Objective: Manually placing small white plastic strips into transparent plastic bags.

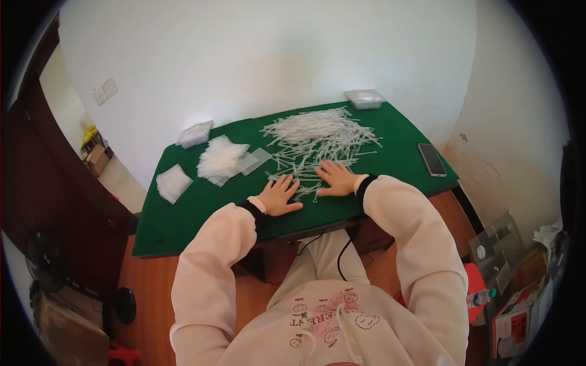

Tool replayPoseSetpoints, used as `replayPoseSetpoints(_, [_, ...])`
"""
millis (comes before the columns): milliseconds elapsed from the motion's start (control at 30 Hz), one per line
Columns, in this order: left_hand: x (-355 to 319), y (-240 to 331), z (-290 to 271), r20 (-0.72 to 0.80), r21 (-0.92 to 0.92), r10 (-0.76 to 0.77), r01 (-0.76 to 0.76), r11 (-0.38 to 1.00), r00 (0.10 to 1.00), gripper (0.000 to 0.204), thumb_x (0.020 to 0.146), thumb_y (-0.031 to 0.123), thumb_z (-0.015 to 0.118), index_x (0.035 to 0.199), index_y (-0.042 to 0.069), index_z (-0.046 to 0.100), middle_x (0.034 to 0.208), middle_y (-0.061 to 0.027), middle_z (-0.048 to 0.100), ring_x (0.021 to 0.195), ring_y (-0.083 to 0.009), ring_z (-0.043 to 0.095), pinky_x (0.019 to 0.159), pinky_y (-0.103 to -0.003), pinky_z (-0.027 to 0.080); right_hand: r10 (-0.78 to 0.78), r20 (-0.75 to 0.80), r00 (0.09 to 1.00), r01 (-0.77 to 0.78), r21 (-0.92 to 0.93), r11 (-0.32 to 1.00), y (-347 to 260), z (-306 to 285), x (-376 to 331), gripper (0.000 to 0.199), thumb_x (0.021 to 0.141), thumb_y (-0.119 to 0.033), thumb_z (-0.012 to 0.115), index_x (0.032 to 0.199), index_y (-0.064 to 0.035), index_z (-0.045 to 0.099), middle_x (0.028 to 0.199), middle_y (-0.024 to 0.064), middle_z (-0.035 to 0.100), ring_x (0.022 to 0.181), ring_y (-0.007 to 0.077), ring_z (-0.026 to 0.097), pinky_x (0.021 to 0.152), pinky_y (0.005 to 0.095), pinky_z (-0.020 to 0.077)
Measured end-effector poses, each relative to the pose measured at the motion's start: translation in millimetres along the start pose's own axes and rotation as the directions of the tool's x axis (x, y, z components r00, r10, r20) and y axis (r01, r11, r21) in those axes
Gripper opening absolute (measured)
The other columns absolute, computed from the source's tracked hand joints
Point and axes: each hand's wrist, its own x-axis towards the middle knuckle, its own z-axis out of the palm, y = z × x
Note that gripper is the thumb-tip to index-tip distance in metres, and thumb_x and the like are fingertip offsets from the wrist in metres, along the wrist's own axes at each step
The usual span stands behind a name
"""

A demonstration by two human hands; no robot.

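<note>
- Bright, even daylight with soft, faint shadows.
- Mild glare washes the white wall (256,55).
- Fisheye bends edges; dark vignette rims the sharp centre.

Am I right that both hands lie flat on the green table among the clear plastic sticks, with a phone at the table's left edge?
Not quite. In the head view the phone lies near the right edge of the green table, not the left. The rest holds: the left hand and right hand lie flat, palms down, among the clear plastic sticks.
</note>
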Motion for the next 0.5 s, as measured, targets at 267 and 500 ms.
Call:
replayPoseSetpoints(267, [-10, -27, 3, -0.067, 0.017, -0.19, 0.191, 0.981, 0.98, 0.095, 0.073, 0.075, 0.035, 0.141, 0.011, 0.012, 0.144, -0.0206, 0.009, 0.133, -0.0373, 0.007, 0.103, -0.057, 0.011, -0.09, 0.038, 0.995, 0.091, -0.03, 0.995, -5, -1, -28, 0.085, 0.082, -0.065, 0.033, 0.14, -0.0069, 0.013, 0.144, 0.0198, 0.01, 0.134, 0.0361, 0.005, 0.105, 0.0513, 0.0076])
replayPoseSetpoints(500, [44, 21, -7, 0.021, -0.051, -0.118, 0.119, 0.992, 0.993, 0.1, 0.07, 0.077, 0.036, 0.141, 0.012, 0.009, 0.145, -0.0198, 0.007, 0.134, -0.0368, 0.005, 0.102, -0.058, 0.011, 0.109, -0.073, 0.991, -0.106, 0.035, 0.994, 31, 6, -47, 0.086, 0.08, -0.067, 0.034, 0.14, -0.008, 0.015, 0.144, 0.0194, 0.012, 0.134, 0.0359, 0.007, 0.106, 0.0512, 0.0079])
